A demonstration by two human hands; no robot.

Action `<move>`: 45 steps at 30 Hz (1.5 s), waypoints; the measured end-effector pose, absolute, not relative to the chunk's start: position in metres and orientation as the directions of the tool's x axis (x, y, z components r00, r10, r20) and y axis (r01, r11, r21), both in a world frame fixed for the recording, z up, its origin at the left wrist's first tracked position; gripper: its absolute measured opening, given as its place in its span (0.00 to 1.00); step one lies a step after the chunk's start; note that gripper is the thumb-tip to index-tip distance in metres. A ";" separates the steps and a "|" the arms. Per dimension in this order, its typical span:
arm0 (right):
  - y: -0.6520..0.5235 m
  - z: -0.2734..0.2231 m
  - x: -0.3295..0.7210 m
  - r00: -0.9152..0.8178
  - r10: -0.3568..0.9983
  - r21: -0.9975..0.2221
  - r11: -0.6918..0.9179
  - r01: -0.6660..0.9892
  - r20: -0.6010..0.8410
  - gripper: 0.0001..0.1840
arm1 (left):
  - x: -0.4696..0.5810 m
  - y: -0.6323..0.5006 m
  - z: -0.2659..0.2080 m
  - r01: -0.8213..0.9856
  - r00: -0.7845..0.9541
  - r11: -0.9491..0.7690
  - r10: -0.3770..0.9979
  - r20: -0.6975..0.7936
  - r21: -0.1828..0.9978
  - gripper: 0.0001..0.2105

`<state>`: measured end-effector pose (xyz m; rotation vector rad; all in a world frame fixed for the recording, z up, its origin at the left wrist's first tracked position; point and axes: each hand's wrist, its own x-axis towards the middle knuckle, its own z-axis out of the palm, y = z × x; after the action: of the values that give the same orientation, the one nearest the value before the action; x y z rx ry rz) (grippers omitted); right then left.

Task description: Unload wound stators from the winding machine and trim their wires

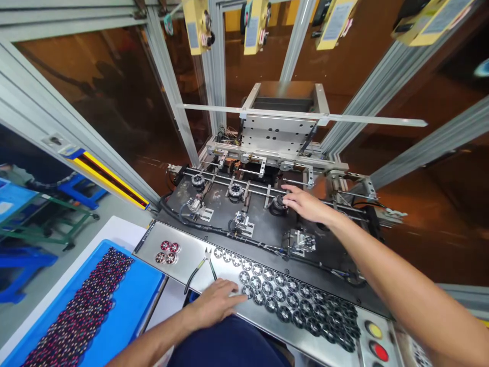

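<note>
My right hand reaches over the machine bed to the third round fixture. Its index finger is stretched out, while the other fingertips are at a dark round part on top, largely covered by them. Low on the metal ledge, my left hand rests with fingers extended, a fingertip beside the nearest of several rows of ring-shaped motor stator cores. Behind that hand lie green-handled cutting pliers. Two more fixtures, on the left and in the middle, each carry a round core.
Several red-and-black wound cores sit on the ledge's left end. A blue tray holds many more. Yellow and red buttons are at the right. Metal arms and cables cross the machine; yellow hanging units are overhead.
</note>
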<state>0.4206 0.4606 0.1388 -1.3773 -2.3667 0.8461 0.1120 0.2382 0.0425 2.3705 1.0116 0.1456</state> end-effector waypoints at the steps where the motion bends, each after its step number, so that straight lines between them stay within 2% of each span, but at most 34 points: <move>1: 0.474 0.128 0.429 -0.496 0.865 -0.585 0.367 0.723 -0.070 0.17 | 0.116 0.237 0.034 0.647 0.706 -0.561 0.697 -0.128 0.517 0.20; 3: 0.489 0.109 0.439 -0.489 0.866 -0.542 0.364 0.757 -0.101 0.12 | 0.121 0.234 0.022 0.674 0.694 -0.557 0.703 -0.157 0.484 0.23; 8: 0.497 0.082 0.445 -0.522 0.842 -0.480 0.405 0.778 -0.136 0.13 | 0.118 0.229 0.007 0.714 0.664 -0.544 0.727 -0.178 0.441 0.17; 15: 0.509 0.078 0.447 -0.580 0.795 -0.452 0.457 0.766 -0.179 0.14 | 0.122 0.231 -0.008 0.736 0.620 -0.519 0.775 -0.123 0.434 0.11; 23: 0.509 0.076 0.445 -0.594 0.777 -0.427 0.474 0.770 -0.209 0.14 | 0.120 0.228 -0.002 0.683 0.574 -0.485 0.819 0.008 0.546 0.05; 31: 0.509 0.076 0.436 -0.574 0.794 -0.403 0.467 0.787 -0.202 0.13 | 0.098 0.223 0.039 0.642 0.440 -0.362 0.896 0.061 0.676 0.11; 35: 0.496 0.100 0.430 -0.523 0.847 -0.365 0.457 0.811 -0.100 0.12 | 0.095 0.231 0.075 0.509 0.285 -0.201 0.957 0.056 0.837 0.12; 39: 0.439 0.141 0.399 -0.527 0.843 -0.374 0.526 0.764 0.109 0.17 | 0.091 0.240 0.115 0.350 0.198 -0.126 0.979 0.058 0.928 0.13; 41: 0.393 0.160 0.371 -0.627 0.753 -0.426 0.643 0.636 0.201 0.22 | 0.088 0.244 0.131 0.302 0.183 -0.123 0.981 0.069 0.945 0.15; 43: 0.347 0.174 0.342 -0.730 0.568 -0.517 0.784 0.342 0.379 0.30 | 0.086 0.245 0.141 0.263 0.155 -0.125 0.984 0.086 0.957 0.17; 45: 0.309 0.179 0.315 -0.711 0.506 -0.542 0.815 0.207 0.488 0.31 | 0.087 0.244 0.147 0.213 0.144 -0.148 0.982 0.119 0.966 0.18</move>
<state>0.3154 0.3094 0.1787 -0.5219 -2.3506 0.6045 0.0866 0.2444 0.1467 1.5339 1.2046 1.0940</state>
